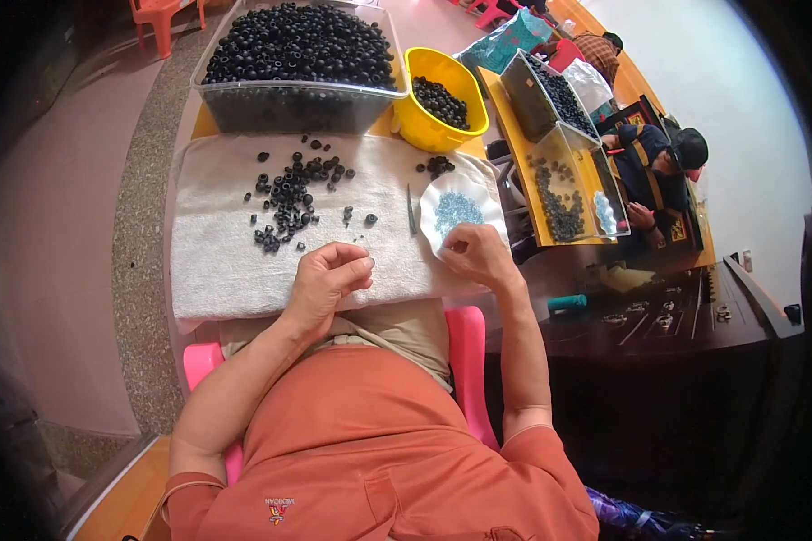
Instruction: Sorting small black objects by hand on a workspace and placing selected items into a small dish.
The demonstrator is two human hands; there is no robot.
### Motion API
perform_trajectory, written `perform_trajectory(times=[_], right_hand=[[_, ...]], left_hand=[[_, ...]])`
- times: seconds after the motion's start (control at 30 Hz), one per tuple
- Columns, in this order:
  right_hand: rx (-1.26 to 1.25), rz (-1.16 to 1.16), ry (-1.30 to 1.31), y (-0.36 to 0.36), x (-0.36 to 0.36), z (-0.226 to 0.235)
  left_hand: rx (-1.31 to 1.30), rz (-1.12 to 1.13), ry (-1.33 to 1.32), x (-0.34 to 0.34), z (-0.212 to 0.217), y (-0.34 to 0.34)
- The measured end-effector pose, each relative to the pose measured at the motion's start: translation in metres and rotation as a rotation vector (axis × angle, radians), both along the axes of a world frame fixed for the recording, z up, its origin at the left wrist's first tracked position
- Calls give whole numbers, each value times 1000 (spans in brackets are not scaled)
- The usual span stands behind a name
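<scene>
My left hand (330, 284) is over the near part of a white towel (216, 257), thumb and fingers pinched together; whatever they hold is too small to make out. Over the near rim of a white scalloped dish (431, 200) is my right hand (480, 256), its fingertips also pinched and their contents hidden. Small pale-blue pieces (457, 207) lie in the dish. Left of it rests a thin, dark, pointed tool (411, 209), perhaps tweezers. Loose black ring-like pieces (289, 198) are scattered on the towel beyond my left hand, and a small clump (438, 167) sits beyond the dish.
A clear plastic bin (298, 106) heaped with black pieces stands at the back, beside a yellow tub (419, 126) holding more. To the right, another person (645, 162) sits by a table with clear boxes (568, 189). A dark surface (641, 316) lies at right.
</scene>
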State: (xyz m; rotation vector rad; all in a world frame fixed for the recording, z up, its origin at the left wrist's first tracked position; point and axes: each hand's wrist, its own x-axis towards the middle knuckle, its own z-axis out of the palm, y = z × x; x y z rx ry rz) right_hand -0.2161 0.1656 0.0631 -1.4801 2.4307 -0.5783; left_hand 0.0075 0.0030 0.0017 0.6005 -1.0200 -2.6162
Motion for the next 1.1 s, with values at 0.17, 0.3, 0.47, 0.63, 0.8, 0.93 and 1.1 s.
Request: perform_trajectory(times=[0.17,0.3,0.47,0.63,0.8,0.93,1.1], right_hand=[[-80,18,28,2,-2,-9],[-186,82,107,7,-8,-18],[-214,66,64,10,-9,-21],[-222,35,23,12,-10,-23],[-335,23,-34,12,-8,-21],[-343,11,-93,17,-9,-19],[-400,-80,-191,19,-4,-16]], left_hand=[[2,3,3,0,-1,0],[1,4,6,0,0,0],[-4,2,1,0,-2,0],[0,5,9,-1,-2,1],[-2,4,-8,0,0,1],[-12,4,-13,0,1,1],[2,-13,-30,-2,4,3]])
